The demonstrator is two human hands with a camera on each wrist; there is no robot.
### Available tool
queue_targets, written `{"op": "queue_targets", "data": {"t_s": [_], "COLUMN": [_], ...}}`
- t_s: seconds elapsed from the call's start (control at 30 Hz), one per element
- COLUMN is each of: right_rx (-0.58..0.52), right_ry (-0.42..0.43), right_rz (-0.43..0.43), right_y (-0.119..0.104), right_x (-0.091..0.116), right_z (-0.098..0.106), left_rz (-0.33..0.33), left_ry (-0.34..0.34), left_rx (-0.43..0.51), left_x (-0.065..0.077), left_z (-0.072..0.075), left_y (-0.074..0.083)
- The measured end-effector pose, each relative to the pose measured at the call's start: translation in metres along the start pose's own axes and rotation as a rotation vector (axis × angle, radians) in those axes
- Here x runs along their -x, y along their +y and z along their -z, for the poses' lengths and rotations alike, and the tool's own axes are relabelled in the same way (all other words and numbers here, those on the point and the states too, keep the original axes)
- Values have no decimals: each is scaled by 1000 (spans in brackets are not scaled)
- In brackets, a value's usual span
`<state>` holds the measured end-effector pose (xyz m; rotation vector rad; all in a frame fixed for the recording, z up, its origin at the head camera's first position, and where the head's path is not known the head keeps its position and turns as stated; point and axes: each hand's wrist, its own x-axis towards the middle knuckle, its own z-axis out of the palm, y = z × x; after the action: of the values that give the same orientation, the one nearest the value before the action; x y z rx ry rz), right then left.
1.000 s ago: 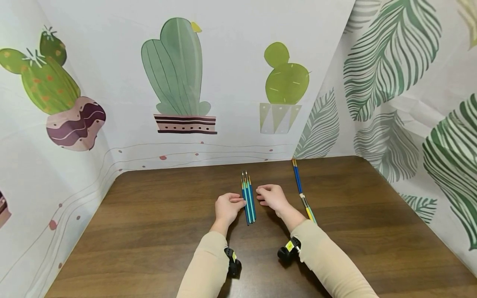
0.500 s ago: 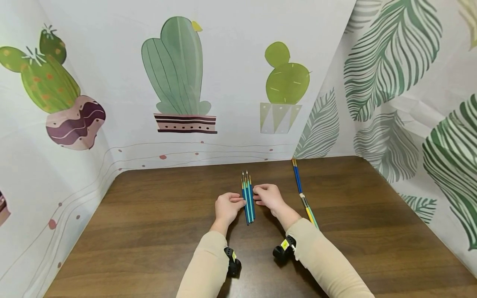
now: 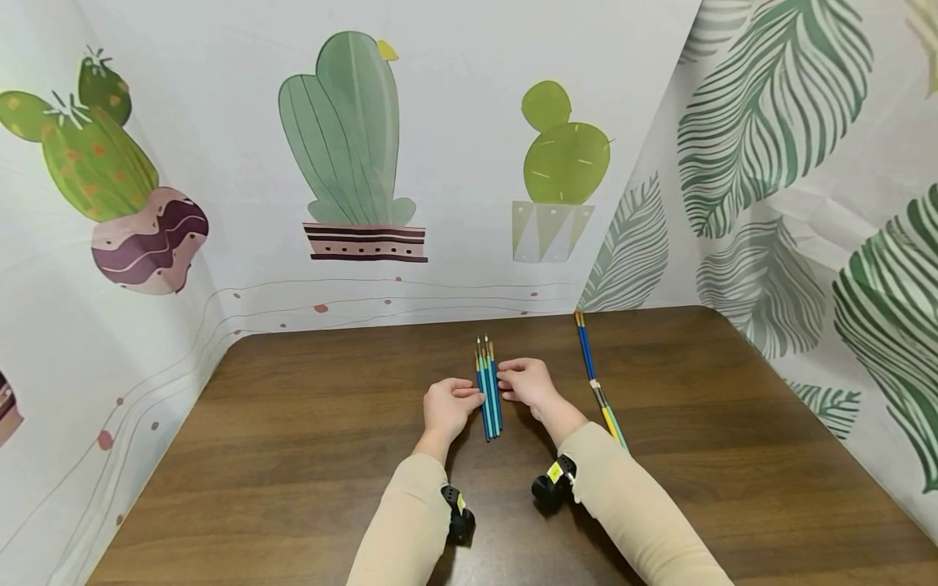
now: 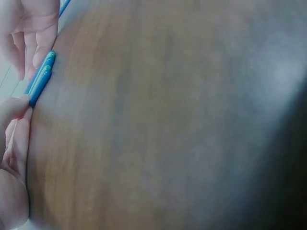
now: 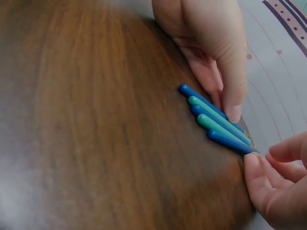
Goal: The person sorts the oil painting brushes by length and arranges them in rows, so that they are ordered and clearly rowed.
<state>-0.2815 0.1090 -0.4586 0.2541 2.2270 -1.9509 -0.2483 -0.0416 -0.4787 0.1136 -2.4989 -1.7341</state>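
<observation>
Several slim blue and turquoise paintbrushes (image 3: pixel 488 403) lie side by side on the brown table, bristles toward the wall. At their left edge is my left hand (image 3: pixel 444 411), its thumb reaching over the outermost brush and its fingers along the side. My right hand (image 3: pixel 533 387) has its fingertips at the right edge of the row. In the right wrist view, rounded handle ends (image 5: pixel 204 120) of the brushes lie staggered between the left hand (image 5: pixel 206 38) and the right hand (image 5: pixel 283 184). The left wrist view catches the brushes (image 4: pixel 41 79) at its left border.
Right of the right hand, a pair of blue-handled brushes (image 3: pixel 586 352) and a yellow and green pair (image 3: pixel 611 422) lie end to end. The wooden table (image 3: pixel 308 439) meets a wall covering (image 3: pixel 454 163) printed with cacti and leaves. A small black camera (image 3: pixel 553 484) sits at the right wrist.
My right hand has moved left to the edge of the brush row, and the rightmost brush lies closer to the others. The left hand has stayed in place.
</observation>
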Motion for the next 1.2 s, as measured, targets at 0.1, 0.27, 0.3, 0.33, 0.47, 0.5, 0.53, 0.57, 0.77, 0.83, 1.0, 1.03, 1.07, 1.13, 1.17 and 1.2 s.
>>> {"op": "queue_targets", "data": {"t_s": [0.1, 0.27, 0.3, 0.33, 0.47, 0.5, 0.53, 0.57, 0.77, 0.83, 1.0, 1.03, 1.07, 1.13, 1.17, 1.2], "right_rx": [1, 25, 36, 47, 130, 156, 181, 212, 355, 386, 422, 424, 421, 412, 407, 402], "right_ry": [5, 25, 32, 39, 71, 80, 88, 98, 134, 139, 152, 154, 154, 154, 153, 152], "right_rz": [3, 12, 16, 23, 64, 73, 81, 88, 110, 116, 124, 124, 123, 120, 118, 116], "right_y": [0, 1, 1, 1, 1, 1, 1, 1, -1, -2, -4, -4, -4, -4, -4, -3], "right_x": [-1, -4, -4, -5, -7, -7, -8, -8, -10, -10, -9, -9, -8, -8, -8, -8], "right_z": [-1, -2, -3, -3, -6, -7, -8, -8, -12, -13, -13, -13, -13, -12, -12, -12], "left_rz": [30, 49, 42, 44, 26, 26, 32, 27, 18, 18, 18, 17, 17, 16, 16, 15], "left_ry": [-10, -17, -18, -18, -15, -15, -14, -15, -18, -16, -16, -17, -17, -17, -16, -17], "left_rx": [1, 2, 1, 4, -8, -10, -9, -12, 3, 8, 8, 10, 10, 11, 10, 12], "left_x": [-1, -2, -3, -3, -3, -3, -3, -3, -4, -4, -3, -3, -3, -3, -3, -3], "left_z": [-1, -2, -2, -2, -2, -2, -2, -2, -1, 0, -1, -1, -1, -1, -1, -1], "left_y": [-1, -2, -2, -2, -2, -2, -2, -3, -2, -2, -3, -3, -3, -3, -3, -3]}}
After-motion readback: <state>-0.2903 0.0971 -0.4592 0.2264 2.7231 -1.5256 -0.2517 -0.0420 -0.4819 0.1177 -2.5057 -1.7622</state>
